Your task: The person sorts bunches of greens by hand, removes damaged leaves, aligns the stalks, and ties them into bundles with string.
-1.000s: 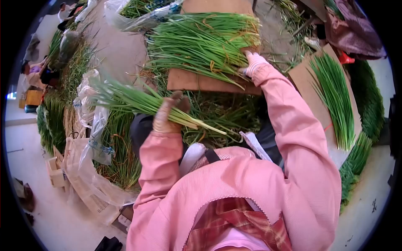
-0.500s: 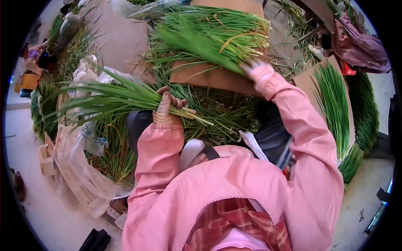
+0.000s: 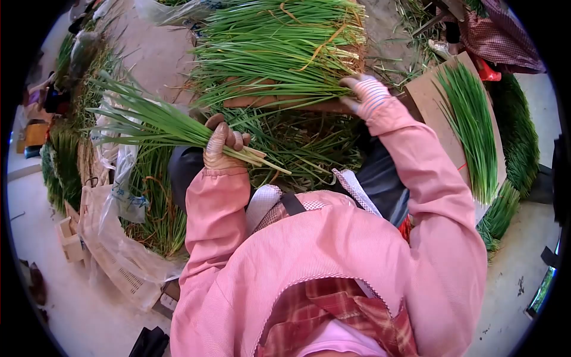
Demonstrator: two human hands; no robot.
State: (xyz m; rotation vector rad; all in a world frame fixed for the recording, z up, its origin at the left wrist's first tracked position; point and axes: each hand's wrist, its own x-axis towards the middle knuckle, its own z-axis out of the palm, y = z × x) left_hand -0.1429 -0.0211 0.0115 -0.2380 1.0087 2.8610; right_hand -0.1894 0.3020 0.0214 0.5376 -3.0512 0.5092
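Observation:
My left hand (image 3: 221,143), in a worn glove with a striped cuff, is closed round a bunch of green chives (image 3: 157,122). Its pale stem ends stick out to the right and its leaves fan to the left. My right hand (image 3: 364,94), also gloved, is at the near right corner of a wide pile of chives (image 3: 267,53), beside the stem ends. Its fingers look apart, with the tips close to the stems. The pile lies on a brown board (image 3: 238,101), leaves to the left.
Loose leaves (image 3: 297,143) cover the ground between my knees. To the right, a neat bundle of chives (image 3: 470,131) rests on cardboard (image 3: 425,92). At left stand a plastic-lined crate (image 3: 113,250) and more greens (image 3: 157,208). A checked cloth (image 3: 499,35) is at upper right.
The blurred handful at my right hand now lies on the pile's near edge, and the fingers have spread. My left hand still grips its bunch. The view has shifted slightly.

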